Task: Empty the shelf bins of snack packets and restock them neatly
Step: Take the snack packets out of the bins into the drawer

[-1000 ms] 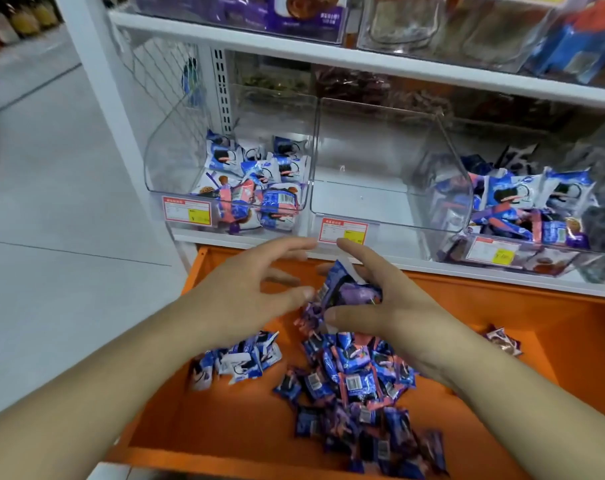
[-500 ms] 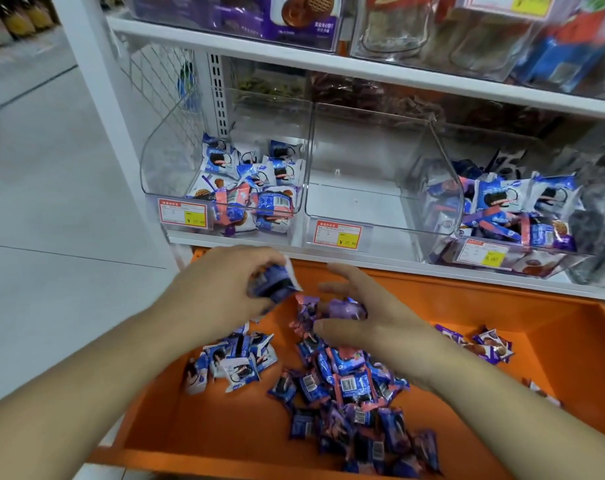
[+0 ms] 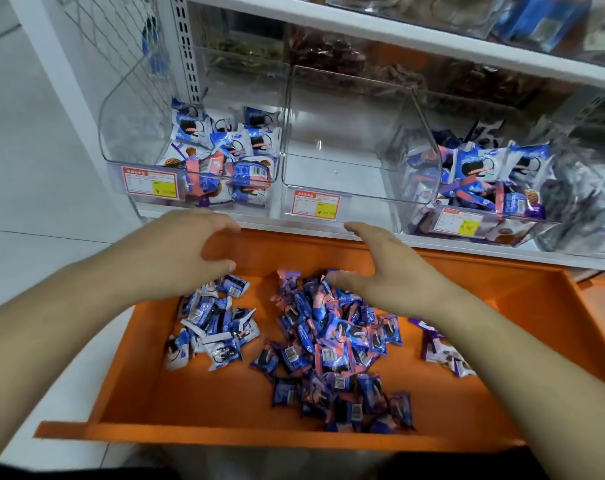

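The snack packets (image 3: 332, 344) lay heaped in the orange drawer (image 3: 225, 407), a smaller white-blue pile (image 3: 214, 327) to their left, long axes pointing every way. My left hand (image 3: 176, 258) and right hand (image 3: 394, 271) hovered above them, fingers spread, gripping nothing. Behind stood the empty middle bin (image 3: 349, 140) on the white shelf (image 3: 432, 242); its red price tag (image 3: 315, 204) bore a yen sign, digits unclear. Grey floor tiles (image 3: 34, 168) lay left.
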Demonstrator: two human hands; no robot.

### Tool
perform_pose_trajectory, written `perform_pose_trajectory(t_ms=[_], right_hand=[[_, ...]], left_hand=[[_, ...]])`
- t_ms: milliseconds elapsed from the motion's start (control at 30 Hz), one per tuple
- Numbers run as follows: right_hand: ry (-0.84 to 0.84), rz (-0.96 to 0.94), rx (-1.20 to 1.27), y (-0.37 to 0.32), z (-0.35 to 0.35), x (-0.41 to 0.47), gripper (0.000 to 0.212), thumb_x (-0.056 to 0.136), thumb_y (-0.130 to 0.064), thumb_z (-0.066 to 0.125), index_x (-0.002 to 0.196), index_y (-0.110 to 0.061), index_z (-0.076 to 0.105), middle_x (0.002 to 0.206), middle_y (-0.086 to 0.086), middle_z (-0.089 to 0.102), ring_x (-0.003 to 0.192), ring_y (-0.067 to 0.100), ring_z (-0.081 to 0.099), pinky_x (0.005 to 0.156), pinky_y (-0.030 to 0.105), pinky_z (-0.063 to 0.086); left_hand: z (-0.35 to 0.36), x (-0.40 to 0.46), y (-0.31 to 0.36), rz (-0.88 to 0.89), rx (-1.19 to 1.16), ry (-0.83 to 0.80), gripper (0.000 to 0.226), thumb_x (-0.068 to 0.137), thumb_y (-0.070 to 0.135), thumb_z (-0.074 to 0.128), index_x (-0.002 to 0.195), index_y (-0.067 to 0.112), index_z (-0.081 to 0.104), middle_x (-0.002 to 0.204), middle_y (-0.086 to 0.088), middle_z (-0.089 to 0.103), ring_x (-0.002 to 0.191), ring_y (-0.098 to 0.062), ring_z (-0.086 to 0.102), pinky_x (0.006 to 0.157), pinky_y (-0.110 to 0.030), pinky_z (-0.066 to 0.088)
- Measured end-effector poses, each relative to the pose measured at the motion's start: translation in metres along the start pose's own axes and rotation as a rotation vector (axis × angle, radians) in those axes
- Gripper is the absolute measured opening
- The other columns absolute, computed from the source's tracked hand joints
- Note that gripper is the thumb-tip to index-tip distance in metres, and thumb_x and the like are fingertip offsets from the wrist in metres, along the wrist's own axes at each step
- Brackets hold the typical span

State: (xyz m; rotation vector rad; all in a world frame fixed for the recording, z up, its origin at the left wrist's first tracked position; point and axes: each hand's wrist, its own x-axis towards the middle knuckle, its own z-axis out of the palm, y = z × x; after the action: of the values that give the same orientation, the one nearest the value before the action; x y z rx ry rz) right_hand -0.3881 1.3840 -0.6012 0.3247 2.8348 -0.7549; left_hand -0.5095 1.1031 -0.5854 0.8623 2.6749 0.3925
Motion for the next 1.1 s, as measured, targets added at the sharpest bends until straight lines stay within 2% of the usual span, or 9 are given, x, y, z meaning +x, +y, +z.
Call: perform_pose_trajectory(t_ms=[100, 167, 300, 367, 467, 667, 833, 967, 1100], right_hand=[[0.109, 0.03, 0.058, -0.001, -0.008, 0.001, 0.074, 0.095, -0.054, 0.069, 0.157, -0.026, 0.039, 0.158, -0.002, 0.045, 0.143, 0.015, 0.045, 0.12, 0.036, 0.038], [0.17, 0.039, 0.081, -0.001, -0.01, 0.001, 0.061, 0.097, -0.047, 0.068, 0.15, -0.024, 0.048, 0.149, -0.002, 0.053, 0.134, 0.013, 0.052, 0.114, 0.039, 0.044], [0.224, -0.009, 0.125, -0.005, -0.007, -0.005, 0.045, 0.098, -0.039, 0.069, 0.139, -0.027, 0.057, 0.134, -0.009, 0.06, 0.121, 0.006, 0.059, 0.107, 0.034, 0.051], [0.223, -0.048, 0.152, -0.016, -0.007, -0.008, 0.04, 0.098, -0.037, 0.069, 0.136, -0.032, 0.057, 0.131, -0.015, 0.06, 0.117, 0.0, 0.059, 0.104, 0.029, 0.052], [0.247, -0.151, 0.167, -0.043, -0.013, -0.003, 0.037, 0.095, -0.041, 0.069, 0.13, -0.042, 0.058, 0.124, -0.024, 0.06, 0.115, -0.005, 0.06, 0.098, 0.025, 0.053], [0.276, -0.385, 0.173, -0.125, -0.027, 0.071, 0.036, 0.099, -0.037, 0.066, 0.133, -0.046, 0.058, 0.127, -0.027, 0.057, 0.118, -0.006, 0.056, 0.094, 0.016, 0.05], [0.041, -0.421, -0.1, -0.178, -0.019, 0.183, 0.051, 0.099, -0.041, 0.067, 0.147, -0.048, 0.051, 0.154, -0.013, 0.05, 0.139, 0.01, 0.048, 0.117, 0.038, 0.041], [-0.287, -0.332, -0.152, -0.195, -0.005, 0.224, 0.054, 0.097, -0.056, 0.067, 0.148, -0.051, 0.051, 0.159, -0.016, 0.046, 0.143, 0.01, 0.045, 0.108, 0.025, 0.037], [-0.268, -0.365, -0.231, -0.195, 0.014, 0.237, 0.057, 0.097, -0.044, 0.069, 0.15, -0.05, 0.049, 0.154, -0.015, 0.052, 0.137, 0.011, 0.052, 0.11, 0.029, 0.044]], left_hand=[[-0.008, 0.003, -0.004, 0.033, -0.052, 0.064, 0.05, 0.093, 0.038, 0.072, 0.141, 0.035, 0.057, 0.139, 0.005, 0.06, 0.113, -0.011, 0.056, 0.092, -0.028, 0.042], [-0.011, 0.003, -0.012, 0.041, -0.065, 0.124, 0.048, 0.092, 0.04, 0.073, 0.138, 0.04, 0.059, 0.135, 0.009, 0.061, 0.111, -0.008, 0.056, 0.095, -0.03, 0.046], [-0.02, 0.008, -0.029, 0.083, -0.092, 0.251, 0.052, 0.091, 0.031, 0.075, 0.14, 0.039, 0.059, 0.141, 0.014, 0.059, 0.118, -0.004, 0.055, 0.098, -0.011, 0.035], [-0.025, 0.013, -0.041, 0.086, -0.087, 0.267, 0.062, 0.092, 0.032, 0.073, 0.149, 0.041, 0.049, 0.154, 0.015, 0.047, 0.133, -0.002, 0.048, 0.104, -0.006, 0.025], [-0.031, 0.02, -0.063, 0.081, -0.029, 0.235, 0.078, 0.096, 0.043, 0.067, 0.16, 0.046, 0.023, 0.168, 0.018, 0.02, 0.152, -0.004, 0.024, 0.114, -0.012, 0.016], [-0.03, 0.022, -0.105, -0.015, 0.019, 0.123, 0.082, 0.098, 0.061, 0.054, 0.157, 0.058, -0.003, 0.167, 0.022, -0.011, 0.156, -0.004, -0.008, 0.129, -0.03, 0.002], [-0.029, 0.028, -0.12, -0.006, -0.005, 0.156, 0.082, 0.099, 0.058, 0.054, 0.153, 0.058, -0.009, 0.162, 0.026, -0.018, 0.147, 0.007, -0.019, 0.128, -0.029, -0.003], [-0.034, 0.027, -0.13, -0.017, -0.1, 0.157, 0.081, 0.101, 0.048, 0.057, 0.157, 0.053, -0.001, 0.16, 0.032, -0.01, 0.152, 0.005, -0.014, 0.125, -0.021, -0.002], [-0.034, 0.029, -0.132, -0.003, -0.161, 0.165, 0.081, 0.101, 0.044, 0.059, 0.159, 0.051, 0.003, 0.163, 0.032, -0.005, 0.152, 0.007, -0.013, 0.124, -0.02, 0.0]])
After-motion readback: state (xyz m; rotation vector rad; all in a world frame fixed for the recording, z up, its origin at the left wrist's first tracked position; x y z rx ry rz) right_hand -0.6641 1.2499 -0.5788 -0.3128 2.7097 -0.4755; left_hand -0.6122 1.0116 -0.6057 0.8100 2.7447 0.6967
